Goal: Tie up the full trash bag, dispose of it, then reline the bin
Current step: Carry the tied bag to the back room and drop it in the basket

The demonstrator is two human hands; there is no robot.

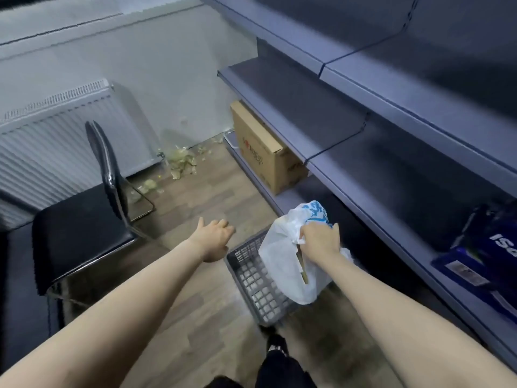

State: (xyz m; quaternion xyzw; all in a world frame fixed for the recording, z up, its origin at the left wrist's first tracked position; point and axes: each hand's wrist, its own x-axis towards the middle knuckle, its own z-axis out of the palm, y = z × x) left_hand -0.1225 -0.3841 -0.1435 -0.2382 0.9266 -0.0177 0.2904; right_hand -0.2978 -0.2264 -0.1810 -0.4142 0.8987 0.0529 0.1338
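A white plastic trash bag (282,261) with blue print sits in a grey lattice bin (251,278) on the wooden floor beside the shelving. My right hand (321,242) grips the bunched top of the bag, and something tan shows through a gap below my fist. My left hand (215,236) hovers to the left of the bin with relaxed fingers, holding nothing. The bin's far side is hidden behind the bag.
A black chair (84,233) stands at the left in front of a white radiator (56,141). Grey shelves (363,135) run along the right, with a cardboard box (265,155) on the bottom shelf and a blue package (486,256). Scraps (181,161) litter the corner floor.
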